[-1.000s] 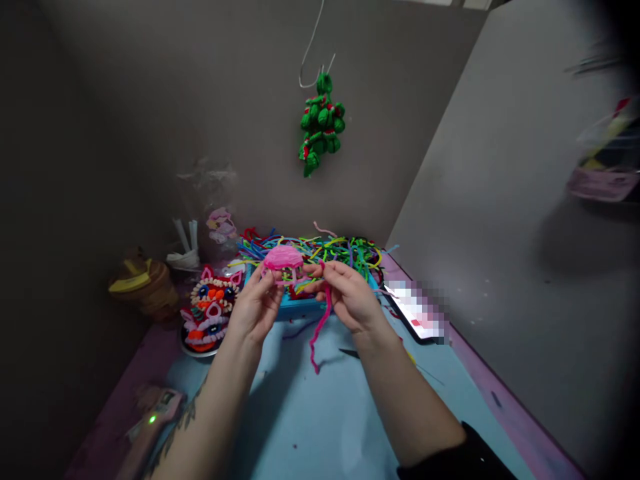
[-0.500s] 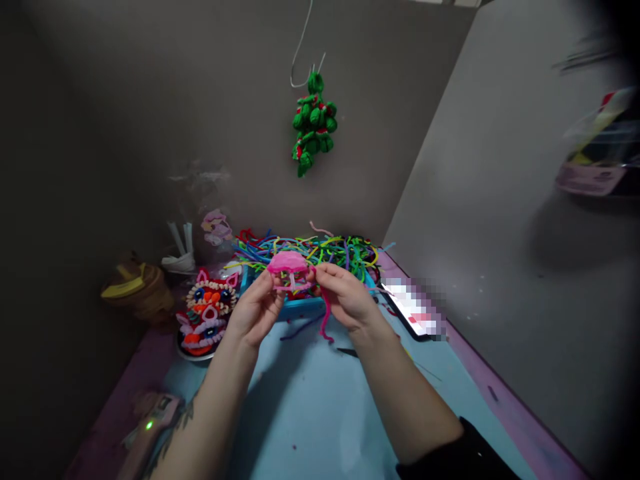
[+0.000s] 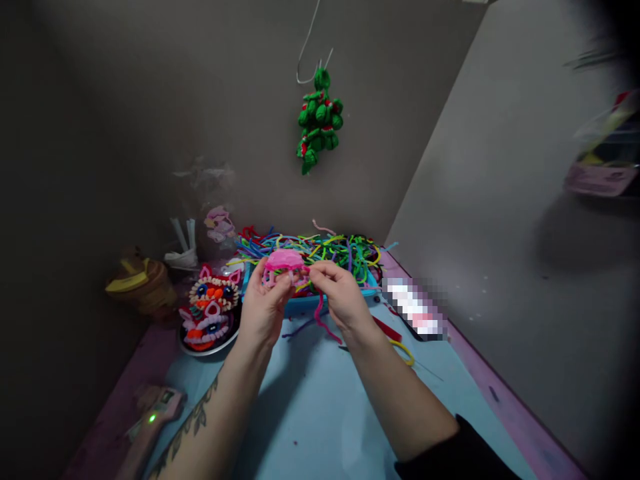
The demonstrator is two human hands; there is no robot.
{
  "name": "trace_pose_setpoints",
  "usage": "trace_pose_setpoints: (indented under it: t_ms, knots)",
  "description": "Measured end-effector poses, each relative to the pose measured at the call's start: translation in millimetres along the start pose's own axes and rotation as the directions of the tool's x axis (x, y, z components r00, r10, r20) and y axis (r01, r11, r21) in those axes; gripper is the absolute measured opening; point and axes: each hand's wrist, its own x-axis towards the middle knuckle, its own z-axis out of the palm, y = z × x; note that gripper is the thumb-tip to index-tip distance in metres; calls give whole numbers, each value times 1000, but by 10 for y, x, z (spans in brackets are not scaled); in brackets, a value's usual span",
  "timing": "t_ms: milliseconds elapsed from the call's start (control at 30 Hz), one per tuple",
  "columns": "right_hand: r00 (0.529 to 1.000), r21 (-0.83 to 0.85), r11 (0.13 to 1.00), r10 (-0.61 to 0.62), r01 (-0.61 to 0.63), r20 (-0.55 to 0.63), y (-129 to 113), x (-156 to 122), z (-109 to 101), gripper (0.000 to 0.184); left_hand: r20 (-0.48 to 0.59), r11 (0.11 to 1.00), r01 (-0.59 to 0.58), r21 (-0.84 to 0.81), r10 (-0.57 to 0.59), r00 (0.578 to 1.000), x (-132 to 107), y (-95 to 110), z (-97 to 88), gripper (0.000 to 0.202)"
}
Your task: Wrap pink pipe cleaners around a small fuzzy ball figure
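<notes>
My left hand (image 3: 263,308) is closed around a small pink pipe-cleaner figure (image 3: 283,261) with a domed top and thin loops hanging under it. My right hand (image 3: 339,301) pinches a magenta pipe cleaner (image 3: 323,321) close to the figure's right side, and its loose tail curls down toward the light blue table mat (image 3: 310,413). Both hands hover just in front of a blue tray (image 3: 305,303) heaped with pipe cleaners (image 3: 325,250) of many colours.
A plate (image 3: 210,347) with a red and pink pipe-cleaner lion head (image 3: 210,308) sits left of the tray. A phone (image 3: 415,308) lies to the right. A glue gun (image 3: 150,417) with a green light lies near left. A green ornament (image 3: 319,123) hangs on the wall.
My hands have drawn closer together at the pink figure, and the magenta tail hanging from my right hand has become shorter and curled. A yellow and a red strand now show beside my right wrist.
</notes>
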Motion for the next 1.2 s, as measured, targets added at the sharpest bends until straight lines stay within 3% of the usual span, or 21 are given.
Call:
trace_pose_setpoints:
  t_ms: [100, 267, 467, 967, 1200]
  knots:
    - [994, -181, 978, -105, 105, 11, -64, -22, -35, 7, -19, 1000, -23, 12, 23, 1000, 2, -3, 2, 87]
    - [994, -339, 934, -104, 111, 38, -150, -63, -44, 6, 35, 992, -104, 74, 102, 994, -36, -6, 13, 95]
    - [990, -346, 928, -129, 140, 56, -171, -102, 3, 6, 94, 978, -138, 158, 125, 988, -64, -30, -7, 90]
    - [1000, -214, 977, 10, -7, 16, -70, -95, 70, 12, 85, 877, -283, 388, 271, 959, -33, -76, -31, 86]
    - [998, -299, 952, -56, 59, 21, -56, -70, 44, 6, 86, 843, -308, 440, 302, 949, -41, -76, -47, 88]
